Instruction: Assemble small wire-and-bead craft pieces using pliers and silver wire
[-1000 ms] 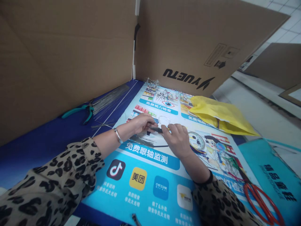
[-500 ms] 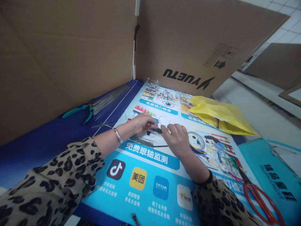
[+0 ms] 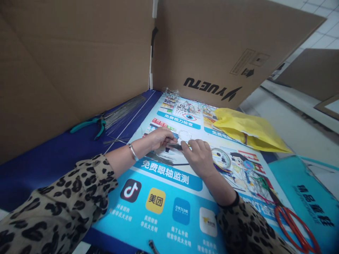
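Observation:
Over the printed poster (image 3: pixel 169 190), my two hands meet. My right hand (image 3: pixel 200 157) is closed around a dark, narrow metal tool (image 3: pixel 175 146); its grip is hidden by the fingers, and I cannot make out its exact kind. The tool's tip points left and reaches the fingertips of my left hand (image 3: pixel 162 138). Those fingers are pinched together, and what they hold is too small to name. Just beyond them shows a thin wire loop (image 3: pixel 185 134), but whether it is attached to the held piece I cannot tell.
Teal-handled pliers (image 3: pixel 99 126) lie left beside a bundle of thin wires (image 3: pixel 124 111). Rightward are a wound wire coil (image 3: pixel 221 158), red-handled scissors (image 3: pixel 296 225), a yellow pouch (image 3: pixel 246 127) and a teal bag (image 3: pixel 307 190). Cardboard panels (image 3: pixel 201 46) stand behind. Wire tangles (image 3: pixel 171 92) lie at the back.

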Demonstrator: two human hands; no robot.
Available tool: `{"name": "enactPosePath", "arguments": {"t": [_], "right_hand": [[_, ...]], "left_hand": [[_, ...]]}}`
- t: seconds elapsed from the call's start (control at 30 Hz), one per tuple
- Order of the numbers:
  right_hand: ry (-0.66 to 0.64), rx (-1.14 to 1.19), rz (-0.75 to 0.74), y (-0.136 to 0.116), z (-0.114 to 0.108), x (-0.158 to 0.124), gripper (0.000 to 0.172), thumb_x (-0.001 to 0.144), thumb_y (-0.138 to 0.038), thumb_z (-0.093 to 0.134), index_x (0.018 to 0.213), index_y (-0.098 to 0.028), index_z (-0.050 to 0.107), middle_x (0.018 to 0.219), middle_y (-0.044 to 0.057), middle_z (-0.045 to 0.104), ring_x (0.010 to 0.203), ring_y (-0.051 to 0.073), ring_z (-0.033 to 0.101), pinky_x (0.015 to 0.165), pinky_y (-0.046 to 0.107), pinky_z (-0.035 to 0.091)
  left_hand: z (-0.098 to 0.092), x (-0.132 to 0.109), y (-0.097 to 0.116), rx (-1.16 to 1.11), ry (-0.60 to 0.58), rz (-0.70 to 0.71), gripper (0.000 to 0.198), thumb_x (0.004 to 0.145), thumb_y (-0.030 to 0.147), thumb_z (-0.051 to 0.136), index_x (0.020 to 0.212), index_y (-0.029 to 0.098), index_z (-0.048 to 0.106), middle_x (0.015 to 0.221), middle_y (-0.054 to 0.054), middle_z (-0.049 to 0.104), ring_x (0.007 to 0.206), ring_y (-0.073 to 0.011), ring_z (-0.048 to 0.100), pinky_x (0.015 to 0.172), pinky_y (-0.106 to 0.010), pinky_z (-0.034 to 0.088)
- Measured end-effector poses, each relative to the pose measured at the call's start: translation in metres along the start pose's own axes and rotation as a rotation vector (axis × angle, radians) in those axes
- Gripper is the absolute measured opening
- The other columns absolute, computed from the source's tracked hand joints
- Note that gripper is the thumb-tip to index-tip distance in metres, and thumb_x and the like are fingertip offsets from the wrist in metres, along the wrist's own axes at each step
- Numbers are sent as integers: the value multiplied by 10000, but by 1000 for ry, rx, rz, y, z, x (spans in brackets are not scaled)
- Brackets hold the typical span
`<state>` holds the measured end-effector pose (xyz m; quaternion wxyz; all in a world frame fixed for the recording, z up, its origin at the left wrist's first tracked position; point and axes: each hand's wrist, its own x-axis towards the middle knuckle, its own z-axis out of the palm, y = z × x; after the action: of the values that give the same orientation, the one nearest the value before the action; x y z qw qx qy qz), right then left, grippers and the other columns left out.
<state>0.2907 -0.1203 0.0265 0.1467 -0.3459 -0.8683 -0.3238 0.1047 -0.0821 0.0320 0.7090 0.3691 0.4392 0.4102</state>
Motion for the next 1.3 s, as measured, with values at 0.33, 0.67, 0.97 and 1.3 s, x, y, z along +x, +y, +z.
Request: {"name": "enactPosePath", "arguments": {"t": [0.33, 0.67, 0.97, 1.3], "right_hand": [[29, 10, 1, 0, 2, 0, 211, 884, -257, 464, 1047, -194, 583, 843, 76, 563, 788, 202, 407, 681, 352, 246], [-9, 2, 2, -1, 1, 1, 218, 887, -297, 462, 1015, -182, 596, 804, 75, 564, 763, 205, 407, 663, 350, 252], [-128, 81, 88, -4, 4, -1, 269, 898, -374, 431, 900, -174, 610, 731, 66, 559, 727, 197, 460, 634, 316, 275], [-456, 356, 340, -6, -1, 5, 247, 870, -407, 474, 924, -230, 638, 853, 41, 659, 801, 184, 600, 613, 253, 359]], "left_hand": [[3, -4, 3, -6, 12, -25, 110, 629, 41, 536, 557, 117, 501, 565, -71, 643, 505, -152, 605, 533, -312, 521], [2, -4, 1, 6, 14, -4, 133, 663, 41, 530, 576, 127, 476, 593, -65, 647, 516, -145, 611, 517, -291, 513], [0, -2, -2, 116, -50, 182, 142, 768, 79, 485, 677, 157, 409, 686, -18, 640, 601, -133, 647, 521, -237, 488], [-9, 9, -12, 406, -162, 424, 108, 796, 143, 477, 712, 159, 412, 754, -11, 616, 690, -116, 650, 580, -212, 472]]}}
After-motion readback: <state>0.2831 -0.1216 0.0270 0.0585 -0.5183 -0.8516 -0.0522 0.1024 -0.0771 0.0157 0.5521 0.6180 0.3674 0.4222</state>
